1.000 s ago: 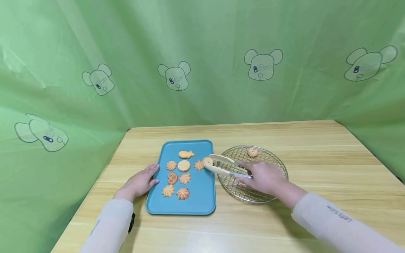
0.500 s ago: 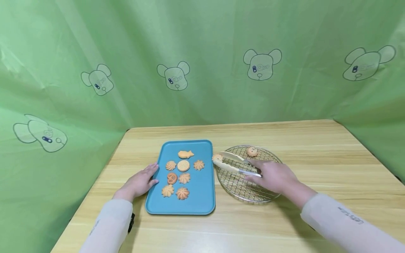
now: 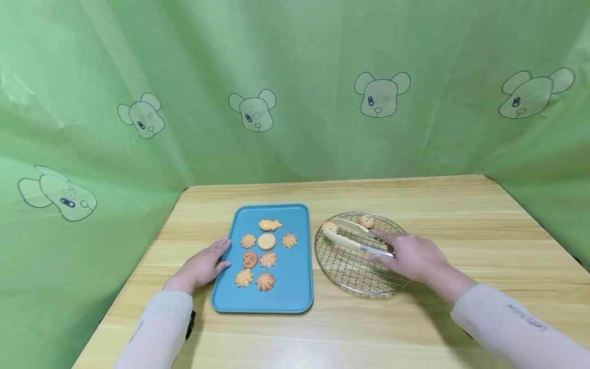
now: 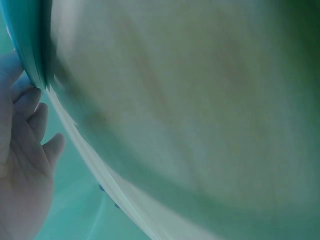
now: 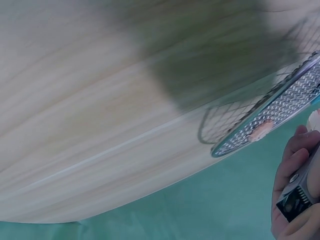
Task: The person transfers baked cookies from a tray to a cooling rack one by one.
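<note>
My right hand (image 3: 410, 256) grips a pair of tongs (image 3: 355, 238) with cream tips and metal handles. In the head view, a scalloped cookie (image 3: 329, 227) sits between the tong tips, over the left part of a round wire cooling rack (image 3: 364, 274). The right wrist view shows my fingers curled round the metal handle (image 5: 295, 200). With its fingers loosely extended, my left hand (image 3: 200, 266) rests against the left edge of a blue tray (image 3: 288, 300). In the left wrist view, fingertips touch the rim of the tray (image 4: 30, 45).
Several cookies lie on the tray, among them a fish-shaped cookie (image 3: 270, 225) and a pretzel-shaped cookie (image 3: 250, 260). Another cookie (image 3: 366, 221) lies at the back of the rack. Tray and rack stand on a wooden table (image 3: 470, 225), with a green curtain (image 3: 313, 143) behind.
My right hand has moved right with the tongs, carrying the scalloped cookie from above the tray's right side to over the rack. My left hand has stayed at the tray's edge.
</note>
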`<state>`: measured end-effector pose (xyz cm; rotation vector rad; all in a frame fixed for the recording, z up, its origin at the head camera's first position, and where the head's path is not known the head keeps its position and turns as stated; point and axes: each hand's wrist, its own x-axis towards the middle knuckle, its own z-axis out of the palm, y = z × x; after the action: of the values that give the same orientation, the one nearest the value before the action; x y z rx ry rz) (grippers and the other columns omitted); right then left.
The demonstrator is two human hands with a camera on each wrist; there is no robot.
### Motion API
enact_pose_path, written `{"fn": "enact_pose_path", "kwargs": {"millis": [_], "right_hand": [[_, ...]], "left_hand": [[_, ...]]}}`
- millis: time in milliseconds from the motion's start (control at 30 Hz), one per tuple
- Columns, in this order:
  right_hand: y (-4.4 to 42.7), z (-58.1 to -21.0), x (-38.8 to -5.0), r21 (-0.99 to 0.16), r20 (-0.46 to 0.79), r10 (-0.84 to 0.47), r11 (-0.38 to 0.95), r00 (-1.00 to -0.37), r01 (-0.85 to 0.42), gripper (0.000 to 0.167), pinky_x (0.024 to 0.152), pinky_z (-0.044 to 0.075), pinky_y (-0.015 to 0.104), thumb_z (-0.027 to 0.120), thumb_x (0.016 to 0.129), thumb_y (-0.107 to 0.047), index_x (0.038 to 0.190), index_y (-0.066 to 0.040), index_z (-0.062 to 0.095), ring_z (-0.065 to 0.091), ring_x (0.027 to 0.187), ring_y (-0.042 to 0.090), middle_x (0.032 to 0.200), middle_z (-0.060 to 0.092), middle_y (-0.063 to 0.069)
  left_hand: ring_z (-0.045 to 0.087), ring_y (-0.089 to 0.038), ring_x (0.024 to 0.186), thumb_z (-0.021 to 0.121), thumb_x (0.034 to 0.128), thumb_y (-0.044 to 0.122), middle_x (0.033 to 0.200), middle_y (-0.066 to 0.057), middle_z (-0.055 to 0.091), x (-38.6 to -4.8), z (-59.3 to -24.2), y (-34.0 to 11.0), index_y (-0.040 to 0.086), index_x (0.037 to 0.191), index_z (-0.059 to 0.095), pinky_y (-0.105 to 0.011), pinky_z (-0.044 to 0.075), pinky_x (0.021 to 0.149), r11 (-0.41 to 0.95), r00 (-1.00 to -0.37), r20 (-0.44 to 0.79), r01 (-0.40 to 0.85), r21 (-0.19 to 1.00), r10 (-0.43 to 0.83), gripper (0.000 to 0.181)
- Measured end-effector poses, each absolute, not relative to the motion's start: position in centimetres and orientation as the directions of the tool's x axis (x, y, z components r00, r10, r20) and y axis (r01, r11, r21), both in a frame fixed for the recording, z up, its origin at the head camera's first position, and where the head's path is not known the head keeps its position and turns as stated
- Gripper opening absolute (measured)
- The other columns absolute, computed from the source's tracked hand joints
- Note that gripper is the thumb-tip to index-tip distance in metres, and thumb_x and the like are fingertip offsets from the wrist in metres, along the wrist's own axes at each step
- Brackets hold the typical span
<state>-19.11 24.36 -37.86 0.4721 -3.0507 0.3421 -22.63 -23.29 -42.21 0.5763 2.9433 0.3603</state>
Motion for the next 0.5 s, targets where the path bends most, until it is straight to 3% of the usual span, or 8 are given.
{"fn": "enact_pose_path", "kwargs": {"millis": [300, 400, 500], "right_hand": [[25.8, -38.0, -18.9, -0.199, 0.071, -0.271, 0.939, -0.96, -0.28, 0.085, 0.037, 0.036, 0.029, 0.046, 0.084, -0.073, 0.143, -0.01, 0.045, 0.045, 0.05, 0.015, 0.122, 0.058, 0.028], [26.2, -37.9, -18.8, -0.207, 0.06, -0.255, 0.942, -0.965, -0.262, 0.088, 0.037, 0.036, 0.03, 0.045, 0.083, -0.075, 0.143, -0.011, 0.044, 0.044, 0.048, 0.017, 0.112, 0.062, 0.027], [26.7, -37.7, -18.8, -0.2, 0.051, -0.243, 0.948, -0.969, -0.248, 0.09, 0.039, 0.04, 0.03, 0.043, 0.083, -0.076, 0.143, -0.009, 0.044, 0.052, 0.057, 0.02, 0.111, 0.062, 0.026]], "left_hand": [[0.023, -0.035, 0.14, 0.053, 0.099, 0.027, 0.153, -0.018, 0.025, -22.7, -42.3, -23.3, -0.001, 0.148, 0.028, -0.052, 0.023, 0.112, 0.899, -0.919, -0.076, 0.357, 0.254, 0.386, 0.061], [0.023, -0.035, 0.14, 0.053, 0.0991, 0.026, 0.153, -0.018, 0.025, -22.7, -42.3, -23.3, -0.001, 0.148, 0.028, -0.052, 0.022, 0.112, 0.898, -0.919, -0.075, 0.357, 0.255, 0.387, 0.061], [0.023, -0.035, 0.14, 0.053, 0.0988, 0.026, 0.153, -0.017, 0.025, -22.7, -42.4, -23.3, -0.001, 0.148, 0.028, -0.052, 0.023, 0.112, 0.898, -0.92, -0.074, 0.354, 0.26, 0.384, 0.062]]}}
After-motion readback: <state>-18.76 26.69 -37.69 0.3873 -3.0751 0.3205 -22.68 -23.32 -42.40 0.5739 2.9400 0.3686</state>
